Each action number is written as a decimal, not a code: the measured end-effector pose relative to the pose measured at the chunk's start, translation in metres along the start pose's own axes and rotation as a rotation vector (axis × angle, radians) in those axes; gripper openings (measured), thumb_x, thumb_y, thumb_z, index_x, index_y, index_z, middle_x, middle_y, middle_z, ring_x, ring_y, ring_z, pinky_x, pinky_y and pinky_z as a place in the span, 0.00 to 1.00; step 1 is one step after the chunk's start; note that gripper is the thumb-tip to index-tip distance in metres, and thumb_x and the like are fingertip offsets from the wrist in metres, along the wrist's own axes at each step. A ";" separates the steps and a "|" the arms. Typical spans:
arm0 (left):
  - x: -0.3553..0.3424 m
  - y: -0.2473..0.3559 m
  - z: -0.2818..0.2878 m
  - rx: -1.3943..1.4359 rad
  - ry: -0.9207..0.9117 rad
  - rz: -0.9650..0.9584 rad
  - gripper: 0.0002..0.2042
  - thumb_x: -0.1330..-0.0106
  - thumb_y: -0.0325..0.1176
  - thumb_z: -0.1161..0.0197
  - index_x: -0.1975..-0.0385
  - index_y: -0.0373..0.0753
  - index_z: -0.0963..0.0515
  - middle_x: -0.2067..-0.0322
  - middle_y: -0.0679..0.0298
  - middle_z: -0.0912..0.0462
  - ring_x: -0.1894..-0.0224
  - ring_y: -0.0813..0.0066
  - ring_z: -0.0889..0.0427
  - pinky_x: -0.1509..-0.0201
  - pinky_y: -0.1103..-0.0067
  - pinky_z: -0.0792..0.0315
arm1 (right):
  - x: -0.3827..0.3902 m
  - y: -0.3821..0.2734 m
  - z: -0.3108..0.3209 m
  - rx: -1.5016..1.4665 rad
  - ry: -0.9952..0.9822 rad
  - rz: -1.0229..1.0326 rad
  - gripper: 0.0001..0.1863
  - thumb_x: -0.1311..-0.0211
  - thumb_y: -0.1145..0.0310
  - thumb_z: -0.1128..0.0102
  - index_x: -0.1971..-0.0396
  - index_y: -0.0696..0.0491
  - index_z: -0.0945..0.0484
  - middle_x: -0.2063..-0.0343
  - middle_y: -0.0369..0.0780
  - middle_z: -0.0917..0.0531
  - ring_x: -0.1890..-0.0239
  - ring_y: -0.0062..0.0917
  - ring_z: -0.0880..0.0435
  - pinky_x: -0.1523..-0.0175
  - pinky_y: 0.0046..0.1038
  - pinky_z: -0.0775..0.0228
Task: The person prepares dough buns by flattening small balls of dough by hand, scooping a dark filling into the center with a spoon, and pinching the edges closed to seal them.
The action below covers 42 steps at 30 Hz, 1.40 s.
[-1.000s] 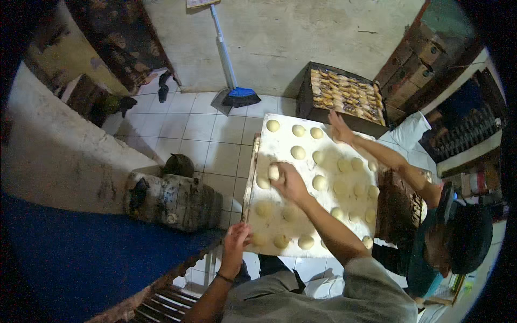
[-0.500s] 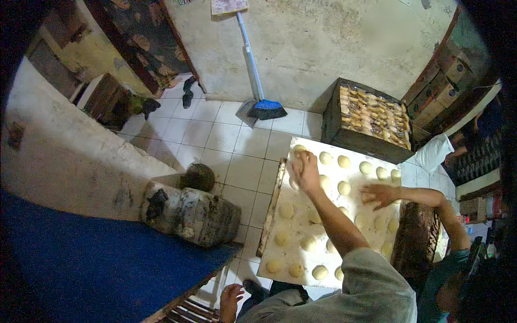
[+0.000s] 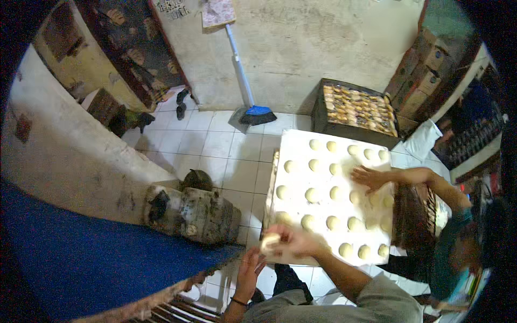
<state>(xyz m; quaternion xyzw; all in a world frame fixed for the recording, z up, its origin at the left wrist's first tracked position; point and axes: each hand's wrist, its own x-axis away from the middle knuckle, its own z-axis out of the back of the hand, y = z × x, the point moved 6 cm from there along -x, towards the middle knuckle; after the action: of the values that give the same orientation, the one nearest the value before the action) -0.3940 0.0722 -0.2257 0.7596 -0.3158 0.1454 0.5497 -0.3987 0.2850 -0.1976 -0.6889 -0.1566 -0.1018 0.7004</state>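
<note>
A white board (image 3: 323, 207) carries rows of round, pale dough balls (image 3: 311, 194). Above its near left corner, my right hand (image 3: 301, 240) pinches one dough ball (image 3: 270, 244); motion blurs the fingers a little. Just below that ball is my left hand (image 3: 247, 275), with a dark band at the wrist. Its fingers point up and look apart, and I see nothing held in them; whether they touch the ball I cannot tell. From the right, another person's hand (image 3: 369, 178) reaches flat over the dough balls on the board.
A dark box (image 3: 355, 129) of browned pieces stands beyond the board, with a white sack (image 3: 421, 140) beside it. Left of the board are a grimy gas cylinder (image 3: 207, 215) and a blue-covered surface (image 3: 118, 258). A blue broom (image 3: 257, 114) leans on the far wall.
My right hand has come from the board's far left corner to its near left, bringing a dough ball. My left hand has risen toward it. The other person's hand remains over the board's right side.
</note>
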 end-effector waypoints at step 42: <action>0.366 -0.038 0.075 -0.779 -1.002 -0.085 0.14 0.30 0.34 0.27 0.56 0.26 0.16 0.65 0.61 0.11 0.58 0.83 0.17 0.60 0.83 0.23 | 0.452 0.047 -0.351 -0.149 0.819 0.040 0.11 0.26 0.68 0.34 0.54 0.61 0.17 0.65 0.34 0.13 0.63 0.14 0.17 0.56 0.21 0.22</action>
<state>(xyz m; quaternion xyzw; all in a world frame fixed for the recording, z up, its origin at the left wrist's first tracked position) -0.1016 -0.1067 -0.0731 0.4918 -0.5340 -0.3752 0.5764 0.0668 -0.0301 -0.0796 -0.6431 0.1562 -0.3648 0.6550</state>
